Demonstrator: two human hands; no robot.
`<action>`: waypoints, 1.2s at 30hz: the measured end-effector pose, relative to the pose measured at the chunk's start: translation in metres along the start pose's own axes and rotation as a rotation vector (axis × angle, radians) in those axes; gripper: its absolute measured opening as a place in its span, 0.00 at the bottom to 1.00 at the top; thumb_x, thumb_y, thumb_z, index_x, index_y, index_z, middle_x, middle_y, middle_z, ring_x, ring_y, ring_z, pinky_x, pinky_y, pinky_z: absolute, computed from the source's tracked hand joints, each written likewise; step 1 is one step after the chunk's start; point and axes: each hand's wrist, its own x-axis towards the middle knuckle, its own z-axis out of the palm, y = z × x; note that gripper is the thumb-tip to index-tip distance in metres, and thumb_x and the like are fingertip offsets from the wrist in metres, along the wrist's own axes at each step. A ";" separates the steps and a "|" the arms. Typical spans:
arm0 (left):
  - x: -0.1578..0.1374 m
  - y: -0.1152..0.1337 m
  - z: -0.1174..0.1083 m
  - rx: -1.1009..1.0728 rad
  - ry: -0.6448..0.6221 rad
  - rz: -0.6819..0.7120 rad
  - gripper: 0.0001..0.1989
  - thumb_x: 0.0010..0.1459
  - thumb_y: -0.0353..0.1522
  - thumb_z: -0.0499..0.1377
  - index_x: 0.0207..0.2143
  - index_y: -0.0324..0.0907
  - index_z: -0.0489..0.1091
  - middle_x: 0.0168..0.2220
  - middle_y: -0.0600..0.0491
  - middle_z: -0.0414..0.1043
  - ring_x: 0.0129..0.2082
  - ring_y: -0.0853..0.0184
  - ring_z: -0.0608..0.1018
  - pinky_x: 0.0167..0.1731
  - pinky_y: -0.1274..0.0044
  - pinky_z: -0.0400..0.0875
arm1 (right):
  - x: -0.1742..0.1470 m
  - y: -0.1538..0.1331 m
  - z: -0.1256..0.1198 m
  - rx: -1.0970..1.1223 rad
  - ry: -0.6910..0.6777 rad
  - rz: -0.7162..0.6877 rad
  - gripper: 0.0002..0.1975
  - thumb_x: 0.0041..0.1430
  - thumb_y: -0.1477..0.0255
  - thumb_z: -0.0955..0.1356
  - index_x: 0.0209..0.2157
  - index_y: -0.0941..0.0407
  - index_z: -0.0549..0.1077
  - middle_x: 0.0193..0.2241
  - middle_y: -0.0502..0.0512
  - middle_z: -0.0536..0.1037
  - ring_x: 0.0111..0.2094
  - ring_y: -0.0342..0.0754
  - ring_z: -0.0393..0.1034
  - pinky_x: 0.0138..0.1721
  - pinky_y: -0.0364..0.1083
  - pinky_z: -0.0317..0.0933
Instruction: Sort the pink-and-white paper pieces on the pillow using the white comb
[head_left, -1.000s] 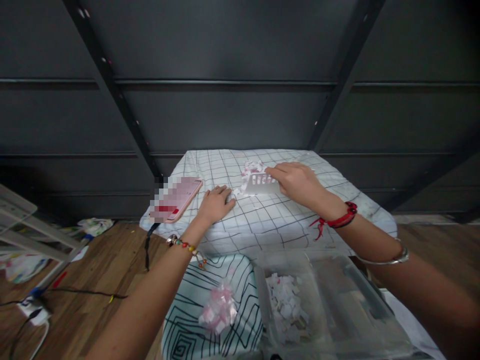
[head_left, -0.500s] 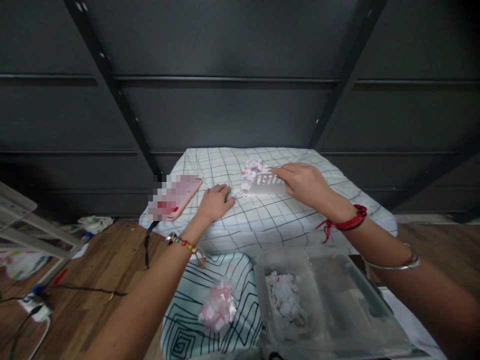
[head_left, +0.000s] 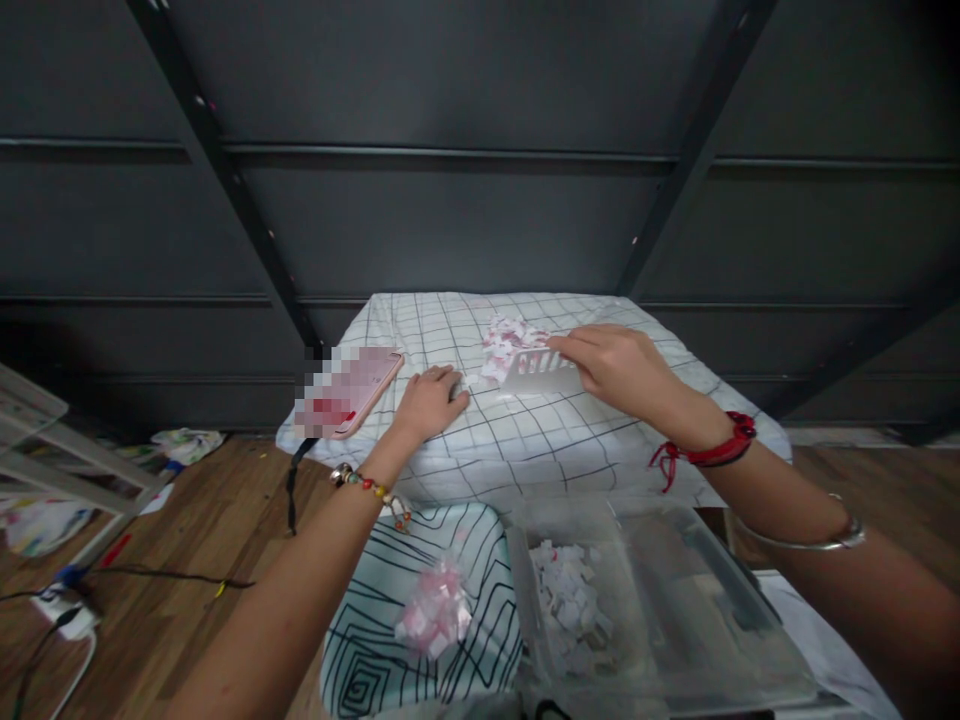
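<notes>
My right hand (head_left: pixel 619 368) pinches the upper edge of a small white slotted plastic basket (head_left: pixel 540 378) on the checked cloth. Little white pieces with pink marks (head_left: pixel 514 338) are heaped at the basket; whether they lie in it or behind it I cannot tell. To the left of the heap, my left hand (head_left: pixel 431 403) lies on the cloth with its fingers stretched out. By its fingertips is a small pale bit, too small to name. A phone (head_left: pixel 367 395) in a pink case is propped left of that hand, its screen partly blurred out.
Nearer me, a clear plastic box (head_left: pixel 645 600) contains many white pieces (head_left: pixel 570 595). Beside it, a patterned teal tray (head_left: pixel 352 640) bears pink and clear small packets (head_left: pixel 435 610). A power strip (head_left: pixel 67 610) with cables lies on the wooden floor. Dark panels stand behind the cloth-covered surface (head_left: pixel 420 330).
My right hand has shifted slightly right with the basket, which now sits a little farther from the heap's left side. My left hand has stayed in place.
</notes>
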 end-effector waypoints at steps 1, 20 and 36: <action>0.000 0.000 0.000 0.001 0.001 0.002 0.18 0.60 0.37 0.50 0.50 0.39 0.66 0.56 0.45 0.64 0.57 0.59 0.64 0.53 0.66 0.59 | -0.002 0.002 -0.001 -0.005 0.006 0.014 0.20 0.51 0.84 0.58 0.41 0.58 0.73 0.31 0.57 0.77 0.33 0.47 0.68 0.34 0.45 0.58; 0.001 -0.001 0.001 -0.016 0.003 0.000 0.18 0.60 0.37 0.50 0.49 0.40 0.67 0.55 0.44 0.64 0.55 0.58 0.65 0.54 0.64 0.59 | -0.010 0.010 0.008 -0.027 0.054 0.125 0.18 0.53 0.83 0.58 0.42 0.60 0.73 0.30 0.58 0.77 0.33 0.48 0.69 0.34 0.46 0.60; 0.001 -0.002 0.001 0.000 0.019 0.005 0.17 0.60 0.36 0.50 0.49 0.39 0.67 0.55 0.45 0.65 0.55 0.59 0.66 0.54 0.65 0.59 | -0.009 0.007 0.003 -0.056 0.046 0.138 0.18 0.54 0.83 0.58 0.41 0.59 0.73 0.30 0.57 0.77 0.33 0.49 0.69 0.35 0.46 0.60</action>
